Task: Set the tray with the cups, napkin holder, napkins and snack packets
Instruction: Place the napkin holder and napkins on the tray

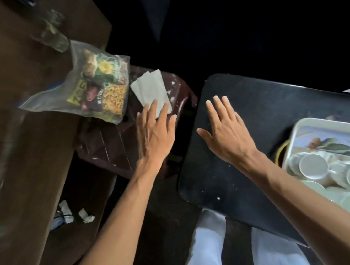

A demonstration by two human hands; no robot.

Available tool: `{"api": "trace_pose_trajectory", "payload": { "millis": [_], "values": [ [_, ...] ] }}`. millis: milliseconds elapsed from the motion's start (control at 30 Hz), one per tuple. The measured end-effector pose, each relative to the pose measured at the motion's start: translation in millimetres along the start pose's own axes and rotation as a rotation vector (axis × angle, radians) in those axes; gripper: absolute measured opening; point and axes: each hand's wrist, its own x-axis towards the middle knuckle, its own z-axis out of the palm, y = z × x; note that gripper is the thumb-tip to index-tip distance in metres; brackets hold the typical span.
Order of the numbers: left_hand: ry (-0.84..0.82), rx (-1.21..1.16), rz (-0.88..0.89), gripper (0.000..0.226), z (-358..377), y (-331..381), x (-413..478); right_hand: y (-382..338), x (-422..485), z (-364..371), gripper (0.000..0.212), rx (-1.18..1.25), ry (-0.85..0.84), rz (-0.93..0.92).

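Two bare hands reaching forward, fingers straight and slightly spread, gripping nothing. Left hand (pixel 156 131) just left of the black table (pixel 259 100), past its left edge, fingertips over the near edge of the napkins (pixel 150 89); touching or just above, cannot tell. Right hand (pixel 228 134) palm-down over the left part of the black table; resting or hovering, cannot tell. Napkins: a small fanned white stack, left of the black table, on a maroon stool (pixel 110 147). Further left of the black table, a clear zip bag of snack packets (pixel 96 89), lying partly on the stool and partly on a brown table (pixel 28 98). On the right side of the black table, a white tray (pixel 302 124) with a printed floor, cut off by the frame edge. Inside the tray, at its near end, white cups (pixel 313 166) bunched together, flat round faces up. Low and far left of the black table, crumpled paper scraps (pixel 83 215) in shadow.
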Motion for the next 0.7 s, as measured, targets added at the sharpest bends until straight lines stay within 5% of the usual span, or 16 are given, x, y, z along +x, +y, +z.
{"api": "trace_pose_trajectory", "payload": {
  "millis": [367, 700],
  "values": [
    [0.070, -0.255, -0.079, 0.037, 18, -59, 37, -91, 92, 46, 0.045, 0.379, 0.004, 0.143],
    [0.160, -0.775, -0.450, 0.028, 19, -47, 39, -86, 106, 63, 0.028, 0.604, 0.096, 0.309]
  ]
}}
